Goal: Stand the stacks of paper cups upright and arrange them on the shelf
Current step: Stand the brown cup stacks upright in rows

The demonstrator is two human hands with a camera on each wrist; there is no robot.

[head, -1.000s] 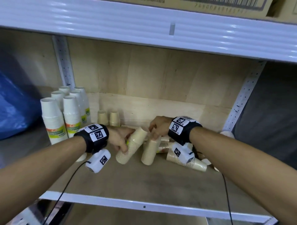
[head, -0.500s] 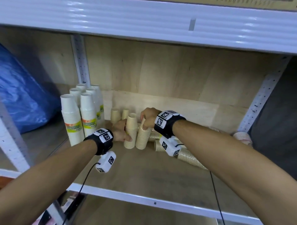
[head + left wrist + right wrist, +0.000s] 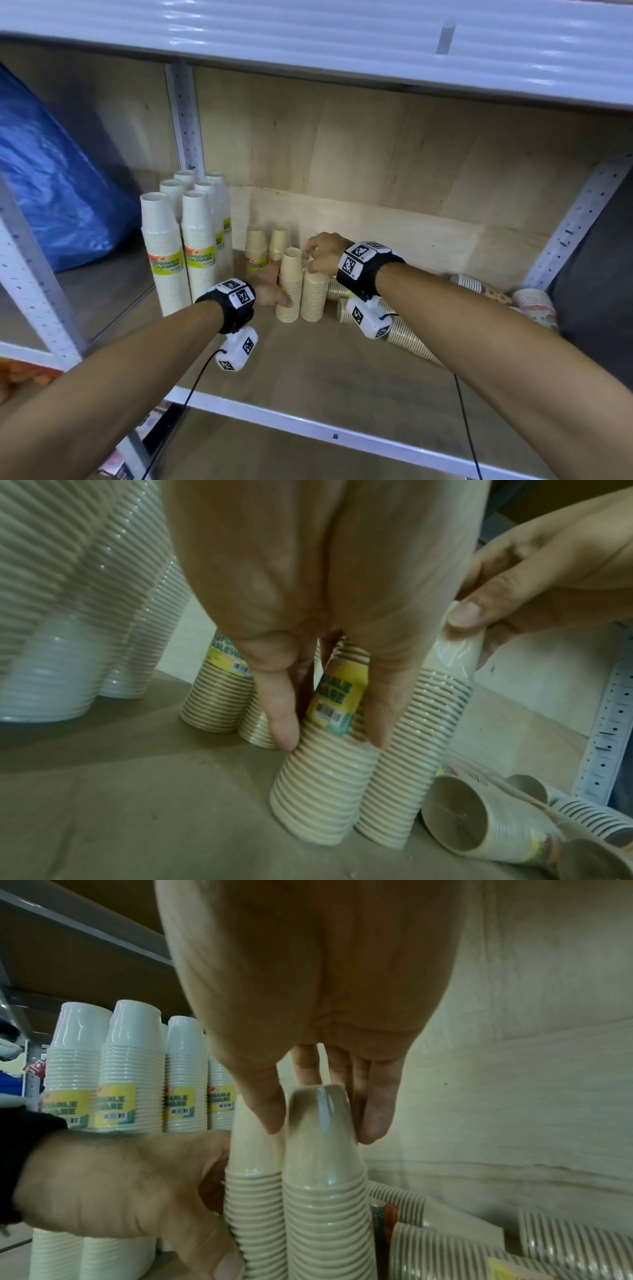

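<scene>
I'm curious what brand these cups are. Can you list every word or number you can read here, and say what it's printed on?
"ABLE / ARE": yellow label on the beige paper cup stack held by the left hand; the word starts are hidden.
"SABLE / WARE": yellow labels on the tall white cup stacks, cut off.
"DISPOSABLE TABLEWARE", faint: the white stacks' label in the head view.
Barcodes, small print and the wristband square codes: unreadable.
No brand name is legible.

The front of the shelf board (image 3: 308,370) is left bare. The left is blocked by white stacks (image 3: 178,253), the back by two beige stacks (image 3: 267,245), the right by fallen stacks (image 3: 404,334).
</scene>
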